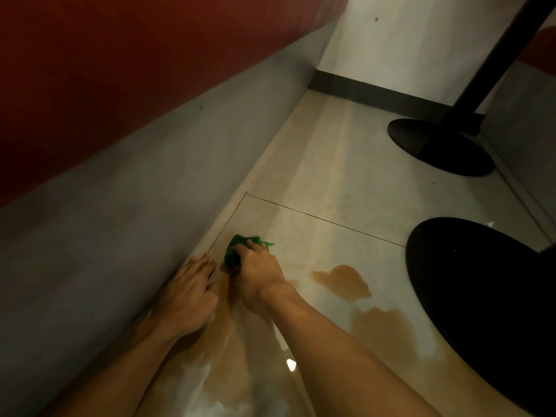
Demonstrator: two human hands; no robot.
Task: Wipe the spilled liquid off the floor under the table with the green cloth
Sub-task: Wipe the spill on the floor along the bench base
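The green cloth (238, 245) sits bunched on the floor (331, 182), close to the floor's left edge and just beyond the near end of the spilled liquid (343, 281). The right hand (258, 272) presses down on it, its grip closed over the cloth with the fingers curled round the bundle. The left hand (188, 293) lies just beside it, nearer the left edge, its grip open and holding nothing, fingers spread flat on the tile. The brown liquid spreads in patches from beneath both forearms out to the right, where it reaches the rim of a round black table base (481, 296). A thin tile seam (325, 219) crosses the floor just past the cloth. Along the left edge rises a gray panel (135, 206) with a red cushion (120, 70) above it. Toward the far right corner stands a second black base (436, 149) with its pole (505, 55), in front of a white wall (406, 40) with dark skirting (376, 91).
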